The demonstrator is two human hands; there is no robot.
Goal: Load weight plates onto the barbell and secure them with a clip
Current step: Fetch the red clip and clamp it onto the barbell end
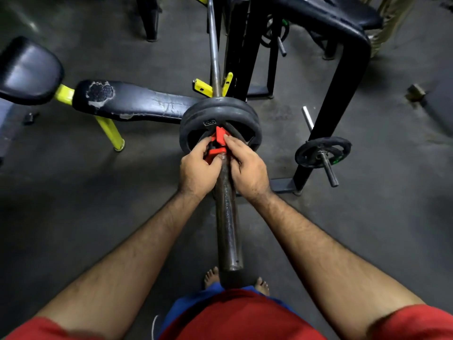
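Note:
A barbell (228, 217) runs from my waist away toward the yellow rack hooks. Two black weight plates (218, 114) sit side by side on its sleeve. A red clip (219, 141) is around the sleeve, right in front of the plates. My left hand (197, 169) grips the clip's left side with curled fingers. My right hand (247, 168) holds its right side, fingers pressed on the red lever. The lower part of the clip is hidden by my fingers.
A worn black bench (132, 104) with yellow legs lies to the left. A black rack frame (343, 77) stands to the right, with a small plate (322, 152) on a peg. A short chrome peg (307, 117) sticks out nearby. Dark floor surrounds me.

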